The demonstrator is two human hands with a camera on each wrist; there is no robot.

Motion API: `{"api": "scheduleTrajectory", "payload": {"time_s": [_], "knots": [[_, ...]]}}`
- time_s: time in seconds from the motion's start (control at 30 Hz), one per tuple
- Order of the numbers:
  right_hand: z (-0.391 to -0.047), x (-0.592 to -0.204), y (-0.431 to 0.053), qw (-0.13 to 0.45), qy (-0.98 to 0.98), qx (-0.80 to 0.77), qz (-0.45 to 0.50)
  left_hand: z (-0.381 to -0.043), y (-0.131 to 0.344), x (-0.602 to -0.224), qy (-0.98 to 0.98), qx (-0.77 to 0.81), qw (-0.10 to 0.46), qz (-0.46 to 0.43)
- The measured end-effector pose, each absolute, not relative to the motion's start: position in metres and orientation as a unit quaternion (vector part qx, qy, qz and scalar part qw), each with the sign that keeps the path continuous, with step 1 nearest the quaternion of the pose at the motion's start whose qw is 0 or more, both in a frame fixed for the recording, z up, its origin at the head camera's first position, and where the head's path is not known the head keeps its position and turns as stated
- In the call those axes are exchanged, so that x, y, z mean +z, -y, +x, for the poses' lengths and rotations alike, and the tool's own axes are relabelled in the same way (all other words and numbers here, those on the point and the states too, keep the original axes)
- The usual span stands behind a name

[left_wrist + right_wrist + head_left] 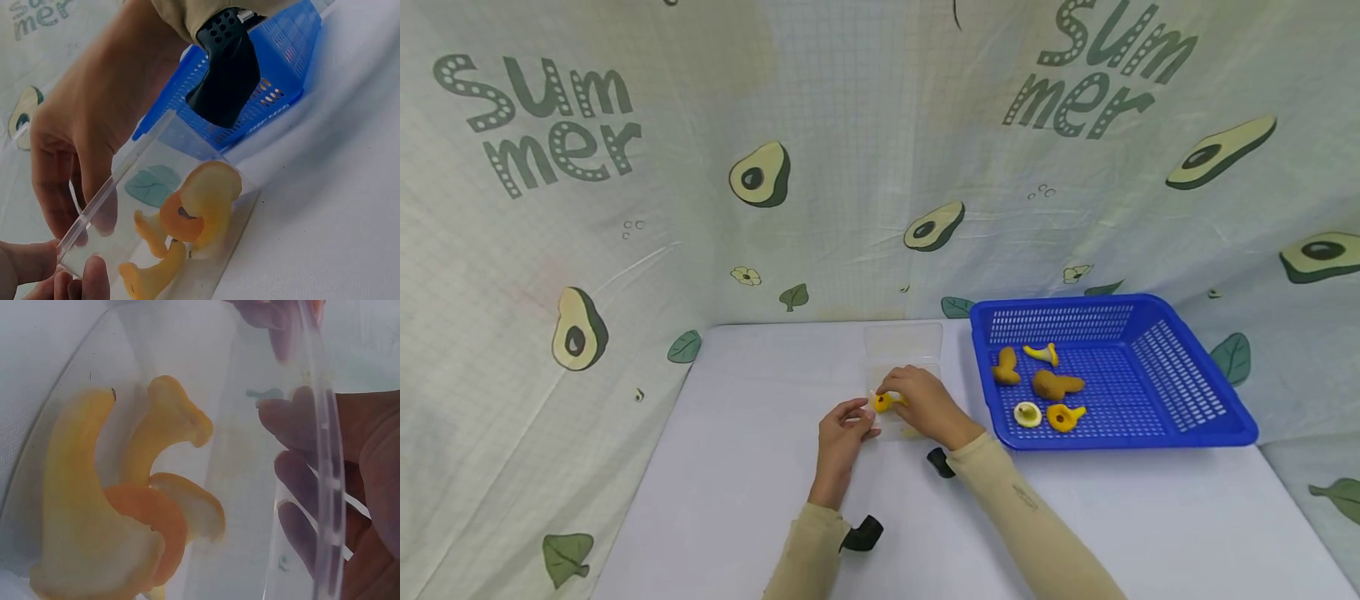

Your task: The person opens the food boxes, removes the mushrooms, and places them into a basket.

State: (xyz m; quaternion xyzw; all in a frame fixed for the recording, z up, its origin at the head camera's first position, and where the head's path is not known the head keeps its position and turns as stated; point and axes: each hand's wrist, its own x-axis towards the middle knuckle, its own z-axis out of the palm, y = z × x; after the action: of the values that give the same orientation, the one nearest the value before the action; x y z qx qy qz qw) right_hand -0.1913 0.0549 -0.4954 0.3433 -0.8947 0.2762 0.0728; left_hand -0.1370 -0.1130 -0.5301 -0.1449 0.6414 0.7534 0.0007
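Observation:
A clear plastic box (891,431) with its lid (902,340) folded back stands on the table in front of me. Several yellow and orange chanterelle-like mushrooms (215,206) lie together inside. With thumb and fingers my left hand (841,442) pinches the box's rim at one corner, as the left wrist view shows. My right hand (928,406) bends over the box, its fingers (300,478) seen through the clear wall. Nothing shows between those fingers, and the mushrooms (81,506) lie apart from them in the right wrist view.
Right of the box stands a blue plastic basket (1150,446), close to my right forearm. Several brown, yellow and pale mushrooms (1056,384) lie in its left part. A printed curtain (850,167) hangs along the table's back edge. Black devices (862,533) sit at my sleeves.

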Motion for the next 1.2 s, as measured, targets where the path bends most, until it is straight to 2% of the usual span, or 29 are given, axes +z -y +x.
{"api": "scheduleTrajectory", "payload": {"time_s": [0.33,1.2], "knots": [[-0.201,-0.499,-0.047,0.025,0.897,0.267,0.351,-0.137,0.114,-0.53,-0.642,0.755,0.003,-0.133],[-0.211,-0.495,-0.039,-0.019,0.91,0.222,0.349,-0.137,0.115,-0.53,-0.643,0.752,0.007,-0.145]]}}
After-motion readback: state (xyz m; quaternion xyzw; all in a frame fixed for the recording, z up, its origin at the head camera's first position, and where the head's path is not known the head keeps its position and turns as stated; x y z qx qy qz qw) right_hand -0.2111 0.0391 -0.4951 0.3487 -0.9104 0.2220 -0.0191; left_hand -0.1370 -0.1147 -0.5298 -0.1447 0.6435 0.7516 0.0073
